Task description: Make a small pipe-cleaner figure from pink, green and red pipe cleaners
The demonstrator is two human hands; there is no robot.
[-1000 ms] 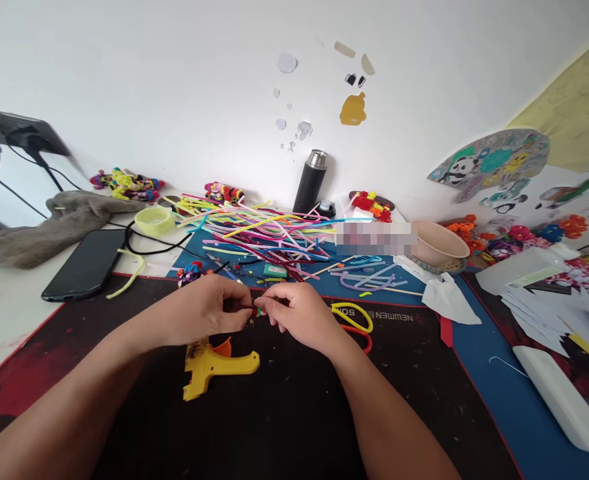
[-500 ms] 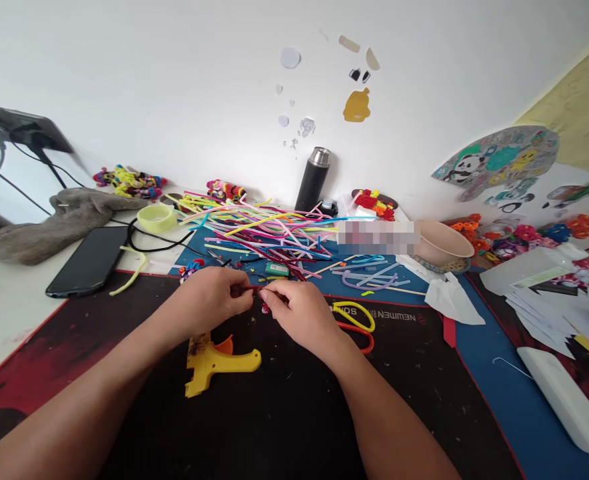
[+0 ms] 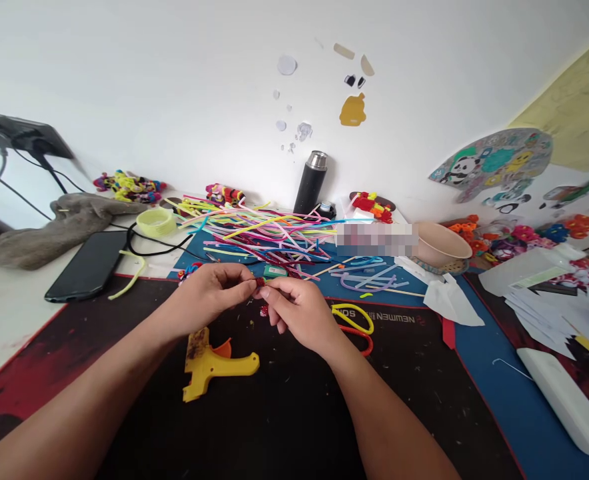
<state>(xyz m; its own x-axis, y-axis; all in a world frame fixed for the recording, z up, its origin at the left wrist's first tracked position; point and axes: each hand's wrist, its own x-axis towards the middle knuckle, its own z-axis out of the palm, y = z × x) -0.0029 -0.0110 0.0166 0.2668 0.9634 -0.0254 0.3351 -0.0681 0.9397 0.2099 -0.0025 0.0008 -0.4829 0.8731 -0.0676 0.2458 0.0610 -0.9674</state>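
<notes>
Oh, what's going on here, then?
A person's left hand and right hand meet above a dark mat, fingertips pinching a small red piece, mostly hidden by the fingers. A yellow gun-shaped tool lies on the mat, nearer the person. Beyond the hands, a loose heap of colourful sticks spreads toward the wall.

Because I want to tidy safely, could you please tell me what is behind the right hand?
From behind the right hand, a yellow loop and an orange loop stick out over the black mat. Whatever they join to is covered by the hand.
</notes>
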